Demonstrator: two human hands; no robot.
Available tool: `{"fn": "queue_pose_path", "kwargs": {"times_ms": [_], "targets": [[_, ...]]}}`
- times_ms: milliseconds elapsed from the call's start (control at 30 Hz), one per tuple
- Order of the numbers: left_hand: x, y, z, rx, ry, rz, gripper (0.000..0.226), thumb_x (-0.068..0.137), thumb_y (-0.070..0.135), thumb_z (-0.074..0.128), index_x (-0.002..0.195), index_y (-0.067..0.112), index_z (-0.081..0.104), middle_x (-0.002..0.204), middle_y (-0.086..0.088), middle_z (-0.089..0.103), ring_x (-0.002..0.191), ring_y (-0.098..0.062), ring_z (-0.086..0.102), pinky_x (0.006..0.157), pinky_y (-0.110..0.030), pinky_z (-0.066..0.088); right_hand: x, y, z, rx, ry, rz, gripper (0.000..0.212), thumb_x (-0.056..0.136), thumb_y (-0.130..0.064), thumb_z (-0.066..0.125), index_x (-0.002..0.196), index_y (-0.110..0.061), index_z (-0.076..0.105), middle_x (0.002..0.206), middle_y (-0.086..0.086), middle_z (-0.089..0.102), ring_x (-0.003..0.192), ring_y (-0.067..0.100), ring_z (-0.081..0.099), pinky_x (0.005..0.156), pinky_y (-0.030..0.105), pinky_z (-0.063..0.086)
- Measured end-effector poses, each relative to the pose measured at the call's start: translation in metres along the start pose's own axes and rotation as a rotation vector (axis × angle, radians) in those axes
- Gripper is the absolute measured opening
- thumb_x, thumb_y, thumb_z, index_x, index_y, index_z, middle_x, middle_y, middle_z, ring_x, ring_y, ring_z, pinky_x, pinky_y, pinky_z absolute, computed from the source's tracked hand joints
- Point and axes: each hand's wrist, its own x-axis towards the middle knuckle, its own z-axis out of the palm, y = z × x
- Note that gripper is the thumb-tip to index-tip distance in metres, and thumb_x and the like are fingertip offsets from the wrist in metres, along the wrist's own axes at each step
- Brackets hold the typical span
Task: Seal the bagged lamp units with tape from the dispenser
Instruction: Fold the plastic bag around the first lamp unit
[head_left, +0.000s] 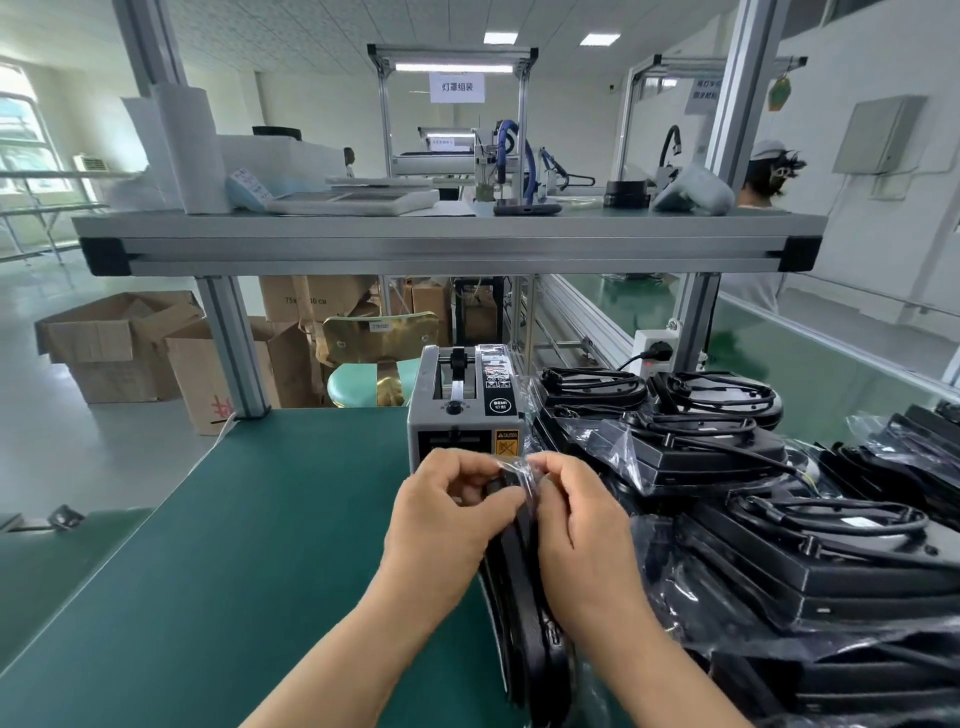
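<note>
A black lamp unit in a clear plastic bag (524, 613) stands on edge on the green table mat (249, 545), right in front of me. My left hand (447, 514) and my right hand (576, 514) both pinch the folded top of its bag, fingertips almost touching. Just behind my hands stands the grey automatic tape dispenser (462, 400); its outlet slot is partly hidden by my fingers. Whether a piece of tape is on the bag I cannot tell.
A pile of bagged black lamp units with coiled cables (727, 467) fills the table to the right. An aluminium shelf (447, 239) runs overhead. Cardboard boxes (119, 343) and a stool (369, 379) stand beyond the table's far edge. A person (769, 176) works at the far right.
</note>
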Motion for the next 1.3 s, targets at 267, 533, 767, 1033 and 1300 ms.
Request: {"fn": "queue_pose_path", "kwargs": {"times_ms": [267,533,767,1033,1300], "targets": [[-0.055,0.003,-0.024,0.16,-0.011,0.649,0.023,0.078,0.033,0.076,0.099,0.025,0.071,0.098,0.014,0.06,0.082,-0.012,0.063,0.074,-0.016,0.049,-0.048,-0.035,-0.035,0.28,-0.062,-0.063,0.034,0.088,-0.05,0.05,0.114,-0.032,0.063,0.112,-0.009,0.065,0.107,0.015,0.063,0.085,0.02,0.048],[-0.088,0.012,-0.014,0.332,0.024,0.826,0.035,0.077,0.033,0.073,0.111,0.034,0.066,0.112,0.014,0.055,0.097,-0.013,0.064,0.08,-0.026,0.054,-0.016,-0.065,-0.082,0.339,-0.571,0.408,0.069,0.057,-0.079,0.068,0.117,-0.044,0.062,0.119,-0.02,0.069,0.111,-0.003,0.063,0.102,0.03,0.045],[-0.085,0.016,-0.01,0.132,-0.044,0.599,0.04,0.076,0.031,0.069,0.116,0.037,0.067,0.129,0.014,0.06,0.122,-0.011,0.059,0.096,-0.011,0.042,-0.035,-0.068,-0.053,0.533,-0.391,0.382,0.061,0.079,-0.059,0.068,0.136,-0.04,0.054,0.131,-0.021,0.061,0.119,-0.009,0.056,0.103,0.022,0.045],[-0.09,-0.002,-0.017,0.221,-0.074,0.771,0.023,0.077,0.015,0.074,0.098,0.025,0.074,0.123,0.011,0.055,0.097,-0.006,0.066,0.075,-0.019,0.054,-0.038,-0.067,-0.042,0.181,-0.265,0.329,0.053,0.056,-0.062,0.071,0.102,-0.044,0.052,0.101,-0.018,0.064,0.092,-0.006,0.062,0.073,0.01,0.047],[-0.085,-0.01,-0.021,0.19,-0.075,0.801,0.023,0.078,0.023,0.075,0.099,0.031,0.07,0.122,0.012,0.055,0.098,-0.01,0.065,0.076,-0.022,0.055,-0.021,-0.063,-0.044,-0.014,-0.211,0.22,0.025,0.095,-0.034,0.054,0.076,-0.018,0.052,0.071,-0.007,0.054,0.058,0.001,0.046,0.06,0.019,0.043]]}}
